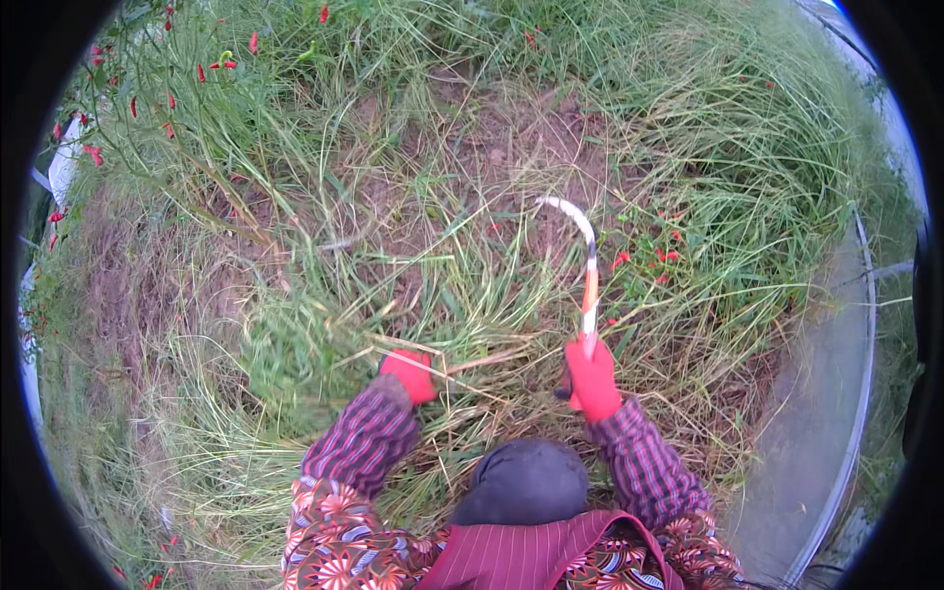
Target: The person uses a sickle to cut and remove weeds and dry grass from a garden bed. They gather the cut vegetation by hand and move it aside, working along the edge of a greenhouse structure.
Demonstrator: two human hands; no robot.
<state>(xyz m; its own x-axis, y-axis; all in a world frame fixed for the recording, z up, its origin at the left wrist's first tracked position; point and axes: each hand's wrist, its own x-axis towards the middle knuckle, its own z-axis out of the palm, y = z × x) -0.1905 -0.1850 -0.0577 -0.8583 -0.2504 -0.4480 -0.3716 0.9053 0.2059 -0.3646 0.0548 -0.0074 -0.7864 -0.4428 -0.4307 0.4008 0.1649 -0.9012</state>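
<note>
My right hand, in a red glove, grips the handle of a sickle. The sickle points away from me, and its curved blade bends to the left over soil and loose stalks. To the left, my left hand, also in a red glove, is closed around a bunch of green grass. The bunch looks blurred and spreads out on the left of the fist. Dry stalks cross the ground between my two hands.
A chili plant with red fruits leans at the upper left; smaller chili leaves and fruits grow right of the sickle. Tall grass stands at the upper right. A greyish sheet edged by a pale pipe borders the right side.
</note>
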